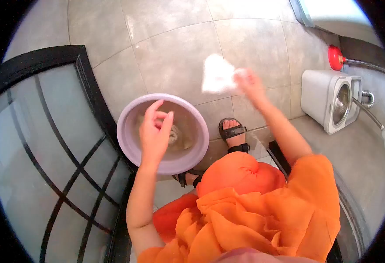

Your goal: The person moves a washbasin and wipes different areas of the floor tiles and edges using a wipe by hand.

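My right hand (248,84) is closed on a white cloth (218,74), held up over the tiled floor; the cloth is overexposed and its exact kind cannot be made out. Over a pale lilac basin (203,136) hovers my left hand (154,136), fingers bent and apart, nothing between them. Water stands in the basin, and a pale crumpled piece that looks like wet fabric (173,135) lies in it, partly hidden behind the left hand.
A black-framed door with frosted glass (76,131) stands close at the left. On the right are a white box with a rounded opening (321,98) and a red plunger (335,58). My sandalled foot (232,130) is beside the basin, near a raised floor edge.
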Available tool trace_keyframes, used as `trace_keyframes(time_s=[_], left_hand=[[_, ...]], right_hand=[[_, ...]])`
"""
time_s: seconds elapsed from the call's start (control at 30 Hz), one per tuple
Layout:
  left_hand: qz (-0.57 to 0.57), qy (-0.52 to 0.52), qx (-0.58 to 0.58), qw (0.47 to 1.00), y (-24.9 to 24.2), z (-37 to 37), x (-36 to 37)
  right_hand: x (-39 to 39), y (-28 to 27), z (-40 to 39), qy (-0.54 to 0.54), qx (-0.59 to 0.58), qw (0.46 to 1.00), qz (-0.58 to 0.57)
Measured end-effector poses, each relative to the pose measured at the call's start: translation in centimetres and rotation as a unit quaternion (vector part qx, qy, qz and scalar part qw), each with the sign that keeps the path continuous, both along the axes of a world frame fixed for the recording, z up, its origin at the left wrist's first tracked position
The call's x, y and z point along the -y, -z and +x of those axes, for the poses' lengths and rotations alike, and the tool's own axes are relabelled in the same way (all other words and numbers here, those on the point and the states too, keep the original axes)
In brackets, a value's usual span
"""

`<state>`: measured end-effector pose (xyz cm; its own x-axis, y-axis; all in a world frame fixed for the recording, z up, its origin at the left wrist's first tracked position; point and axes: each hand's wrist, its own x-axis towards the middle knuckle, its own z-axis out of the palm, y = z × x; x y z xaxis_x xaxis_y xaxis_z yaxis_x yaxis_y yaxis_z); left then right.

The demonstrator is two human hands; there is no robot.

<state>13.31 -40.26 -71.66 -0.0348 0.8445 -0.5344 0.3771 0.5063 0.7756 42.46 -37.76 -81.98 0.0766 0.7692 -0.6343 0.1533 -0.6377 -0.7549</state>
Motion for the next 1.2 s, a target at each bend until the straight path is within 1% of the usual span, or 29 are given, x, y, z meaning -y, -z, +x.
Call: trace_keyframes(time_s=[0.03,0.07,0.1,0.17,0.2,0.23,0.3,0.37,0.4,0.5,0.6,0.7,0.73,0.8,0.87,0.93,0.97,1.0,1.07,1.1,1.13,1.2], left_hand=[[0.013,0.003,-0.029,0.999,-0.1,-0.5,0.3],[0.011,0.001,-0.015,1.000,-0.6,-0.9,0.6],[0.000,0.002,-0.013,1.000,-1.0,-1.0,1.4],[-0.020,0.002,-0.011,1.000,-1.7,-1.7,2.5],[-0.036,0.024,-0.025,0.999,-2.2,-1.7,3.1],[-0.053,0.047,-0.039,0.997,-2.8,-1.5,3.8],[-0.056,0.096,-0.062,0.992,-3.9,-1.6,4.4],[-0.039,0.149,-0.074,0.985,-4.7,-1.9,5.1],[-0.049,0.145,-0.078,0.985,-4.9,-2.3,5.4],[-0.053,0.102,-0.077,0.990,-4.8,-2.5,6.0],[-0.054,0.094,-0.062,0.992,-3.5,-2.4,5.6],[-0.075,0.115,-0.055,0.989,-3.1,-2.2,5.1],[-0.082,0.107,-0.053,0.989,-3.0,-2.2,5.2],[-0.095,0.094,-0.051,0.990,-3.0,-2.7,5.7],[-0.109,0.062,-0.058,0.990,-2.9,-3.0,6.3],[-0.122,0.036,-0.054,0.990,-2.6,-2.8,6.5],[-0.125,0.027,-0.048,0.991,-2.5,-2.5,6.5],[-0.127,0.018,-0.041,0.991,-2.6,-2.3,6.5],[-0.111,0.033,-0.032,0.993,-2.8,-2.0,6.1],[-0.100,0.039,-0.027,0.994,-2.7,-2.0,5.5],[-0.104,0.039,-0.023,0.994,-2.6,-1.8,5.2],[-0.113,0.041,-0.015,0.993,-2.2,-1.5,4.5]], right_hand=[[-0.2,3.4,3.7,0.020,0.154,0.984,0.085],[-1.0,3.7,6.6,-0.031,0.318,0.930,0.180],[-1.7,3.8,8.2,-0.081,0.470,0.837,0.270],[-2.7,6.6,8.1,-0.105,0.481,0.803,0.336],[-2.5,7.5,8.0,-0.117,0.486,0.784,0.367],[-1.8,7.0,6.6,-0.208,0.501,0.773,0.329],[0.0,6.1,2.0,-0.381,0.516,0.725,0.251],[0.9,5.1,0.2,-0.365,0.394,0.806,0.250],[1.0,4.9,-0.2,-0.355,0.331,0.839,0.245],[-0.1,6.4,0.4,-0.316,0.395,0.799,0.324],[0.4,9.5,-1.0,-0.389,0.394,0.787,0.273],[-1.4,13.0,-0.6,-0.296,0.503,0.760,0.285],[-3.9,14.0,-0.2,-0.216,0.543,0.761,0.281],[-10.1,14.1,0.9,-0.139,0.580,0.761,0.253],[-15.9,14.2,0.6,-0.120,0.575,0.763,0.270],[-18.9,14.5,-1.6,-0.183,0.544,0.746,0.338],[-19.3,14.4,-2.3,-0.212,0.528,0.735,0.369],[-18.9,14.2,-2.4,-0.249,0.508,0.735,0.373],[-16.5,12.9,-2.8,-0.325,0.467,0.727,0.385],[-14.7,11.8,-2.8,-0.376,0.427,0.733,0.373],[-12.2,10.8,-2.4,-0.427,0.385,0.735,0.359],[-7.5,9.7,-1.0,-0.488,0.339,0.725,0.348]])
